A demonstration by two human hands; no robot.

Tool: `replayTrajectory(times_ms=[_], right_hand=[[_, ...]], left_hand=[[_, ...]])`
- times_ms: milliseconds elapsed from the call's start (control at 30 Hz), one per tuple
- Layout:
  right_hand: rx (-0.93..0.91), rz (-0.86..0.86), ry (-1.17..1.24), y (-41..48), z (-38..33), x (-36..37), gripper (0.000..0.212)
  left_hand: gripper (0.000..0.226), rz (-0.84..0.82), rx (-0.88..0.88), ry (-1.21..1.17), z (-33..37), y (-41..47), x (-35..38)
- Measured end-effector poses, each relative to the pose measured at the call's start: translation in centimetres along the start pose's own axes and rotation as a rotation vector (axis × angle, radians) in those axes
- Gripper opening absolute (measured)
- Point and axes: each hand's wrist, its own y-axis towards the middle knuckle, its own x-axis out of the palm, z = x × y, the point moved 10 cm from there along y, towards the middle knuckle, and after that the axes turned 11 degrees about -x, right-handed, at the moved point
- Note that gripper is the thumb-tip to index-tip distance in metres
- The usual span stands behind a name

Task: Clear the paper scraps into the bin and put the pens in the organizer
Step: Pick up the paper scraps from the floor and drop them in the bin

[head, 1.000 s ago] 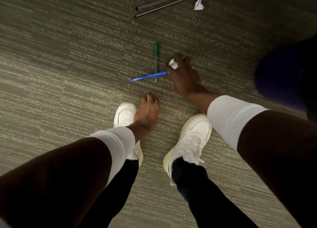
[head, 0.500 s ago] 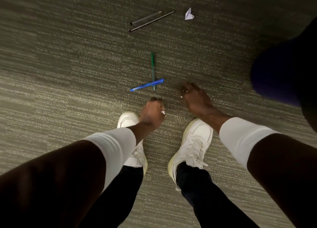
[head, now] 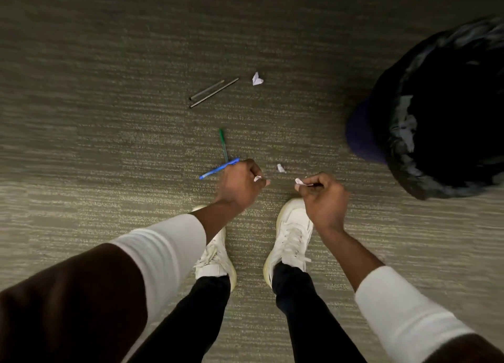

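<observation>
the left hand (head: 240, 184) is closed around a small white paper scrap (head: 257, 178), the right hand (head: 324, 196) pinches another crumpled white scrap (head: 299, 181). a third tiny white scrap (head: 281, 168) lies on the grey-green carpet (head: 109, 117) between them, a blue plastic pen (head: 218, 169) crossing a green pen (head: 223, 144) just beyond the left hand, a black-lined bin (head: 441, 111) beyond the right.

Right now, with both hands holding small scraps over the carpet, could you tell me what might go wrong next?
1. The left hand and right hand pinch tiny paper scraps only at the fingertips; one could drop on the way to the bin.
2. A small scrap on the carpet between the hands is easy to overlook.
3. The blue pen and green pen lie just ahead of the shoes; a step forward might crush them.
</observation>
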Motion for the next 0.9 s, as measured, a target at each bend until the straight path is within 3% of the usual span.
replayTrajectory(times_ms=[167,467,633,800,900], right_hand=[[0.002,0.163,0.105,-1.3,-3.5,-7.1,0.017],[0.066,0.485,0.141,0.4,-4.0,-21.9,0.016],[0.117,0.558,0.086,3.7,-2.5,-26.5,0.019],[0.212,0.556,0.088,5.9,-0.1,-27.8,0.029],[0.225,0.521,0.140,5.6,0.6,-26.9,0.031]], left_hand=[[0.022,-0.050,0.067,-0.231,7.9,-4.0,-1.0],[0.017,-0.107,0.222,-0.354,24.2,-10.2,0.4],[0.029,-0.149,0.339,-0.290,32.4,-11.1,2.5],[0.064,-0.176,0.306,-0.200,34.0,-10.8,3.7],[0.048,-0.168,0.257,-0.193,31.7,-10.0,3.5]])
